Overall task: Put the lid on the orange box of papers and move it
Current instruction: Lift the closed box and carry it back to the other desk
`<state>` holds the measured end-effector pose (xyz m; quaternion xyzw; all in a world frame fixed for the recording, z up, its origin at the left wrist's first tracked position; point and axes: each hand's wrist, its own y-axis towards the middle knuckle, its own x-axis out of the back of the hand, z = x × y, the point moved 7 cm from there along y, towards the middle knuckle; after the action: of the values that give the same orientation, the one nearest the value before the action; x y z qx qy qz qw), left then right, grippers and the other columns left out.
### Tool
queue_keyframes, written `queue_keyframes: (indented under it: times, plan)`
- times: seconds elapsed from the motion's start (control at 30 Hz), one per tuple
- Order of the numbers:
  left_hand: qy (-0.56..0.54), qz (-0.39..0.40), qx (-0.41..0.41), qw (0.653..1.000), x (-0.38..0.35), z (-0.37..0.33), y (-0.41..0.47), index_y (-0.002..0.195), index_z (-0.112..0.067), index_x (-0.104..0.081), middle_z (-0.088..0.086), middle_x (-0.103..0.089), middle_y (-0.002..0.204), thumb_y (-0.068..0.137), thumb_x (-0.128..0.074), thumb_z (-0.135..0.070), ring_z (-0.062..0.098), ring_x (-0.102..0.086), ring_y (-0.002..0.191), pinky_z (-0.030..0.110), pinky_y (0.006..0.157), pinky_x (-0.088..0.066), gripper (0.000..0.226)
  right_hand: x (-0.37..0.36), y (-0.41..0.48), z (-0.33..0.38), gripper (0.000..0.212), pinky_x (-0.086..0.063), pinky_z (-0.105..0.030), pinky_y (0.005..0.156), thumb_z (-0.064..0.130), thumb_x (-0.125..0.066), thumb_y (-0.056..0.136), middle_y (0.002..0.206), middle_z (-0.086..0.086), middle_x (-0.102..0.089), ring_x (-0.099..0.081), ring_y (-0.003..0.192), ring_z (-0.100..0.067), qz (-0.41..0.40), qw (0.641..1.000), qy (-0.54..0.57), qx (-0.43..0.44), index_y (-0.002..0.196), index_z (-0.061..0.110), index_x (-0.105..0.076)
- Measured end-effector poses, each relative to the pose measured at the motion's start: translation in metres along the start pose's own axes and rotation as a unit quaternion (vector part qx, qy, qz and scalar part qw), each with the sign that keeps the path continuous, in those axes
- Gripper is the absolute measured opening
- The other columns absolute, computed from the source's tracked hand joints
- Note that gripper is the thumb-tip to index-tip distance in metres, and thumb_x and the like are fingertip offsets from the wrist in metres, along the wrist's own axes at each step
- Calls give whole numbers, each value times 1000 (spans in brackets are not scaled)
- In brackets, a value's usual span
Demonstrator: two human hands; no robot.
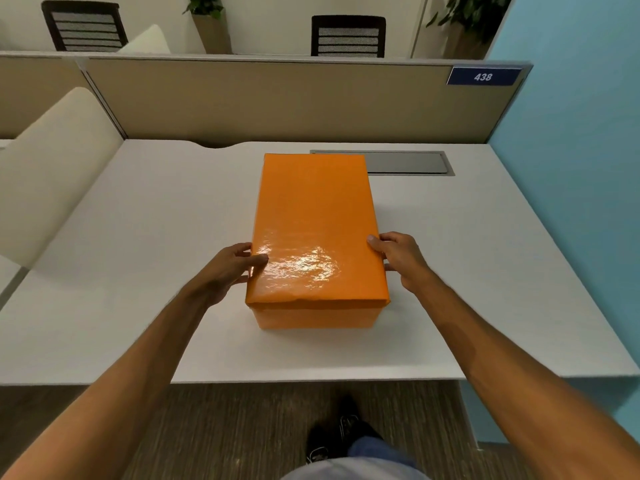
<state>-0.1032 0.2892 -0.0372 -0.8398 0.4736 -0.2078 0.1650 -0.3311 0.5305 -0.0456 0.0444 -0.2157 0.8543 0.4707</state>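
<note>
The orange box (pixel 313 317) stands in the middle of the white desk (pixel 138 237), its long side running away from me. A glossy orange lid (pixel 313 216) sits on top and covers it, so the papers are hidden. My left hand (pixel 230 270) grips the lid's left edge near the front, thumb on top and fingers down the side. On the opposite edge, my right hand (pixel 398 259) holds the lid the same way.
A grey cable hatch (pixel 412 163) is set into the desk behind the box. A beige partition (pixel 277 102) with a blue sign "438" (pixel 483 76) closes the back. A blue wall (pixel 571 168) is on the right, a cream chair back (pixel 52 168) on the left.
</note>
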Motion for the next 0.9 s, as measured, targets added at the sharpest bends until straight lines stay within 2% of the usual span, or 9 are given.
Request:
queue_keyframes:
  times: [0.27, 0.47, 0.63, 0.77, 0.9]
  plan:
    - [5, -14, -15, 1000, 7, -24, 33, 143, -19, -44, 8, -57, 138, 94, -59, -38, 33, -56, 123, 56, 104, -45, 54, -1, 30, 16, 42, -54, -41, 79, 38, -61, 94, 114, -5, -66, -65, 100, -26, -3, 1000, 6, 6, 126, 10, -60]
    - [-5, -25, -10, 1000, 13, -43, 67, 145, -24, -42, 6, -56, 139, 95, -57, -39, 33, -52, 125, 59, 108, -38, 54, -2, 68, 31, 26, -52, -31, 64, 36, -60, 95, 107, -5, -69, -66, 87, -18, 5, 1000, 21, -4, 111, 15, -63]
    - [-27, -32, 10, 999, 15, -55, 99, 147, -22, -38, 6, -51, 144, 97, -51, -43, 33, -51, 128, 58, 110, -36, 56, -4, 102, 45, 35, -50, -28, 60, 38, -59, 95, 102, -1, -67, -65, 82, -12, 3, 1000, 11, -6, 118, 12, -62]
    - [-56, -32, 22, 998, 17, -63, 123, 148, -20, -37, 4, -55, 140, 99, -46, -45, 25, -56, 121, 48, 106, -43, 55, -7, 129, 54, 38, -52, -29, 64, 42, -61, 93, 102, -1, -67, -65, 81, -12, 6, 1000, 8, -6, 116, 13, -63]
    - [-69, -22, 23, 997, 20, -72, 142, 146, -19, -40, 3, -58, 135, 99, -45, -46, 22, -59, 116, 42, 101, -46, 54, -11, 150, 61, 39, -56, -37, 78, 44, -61, 92, 104, -3, -70, -68, 88, -17, 18, 999, 27, -10, 113, 12, -65]
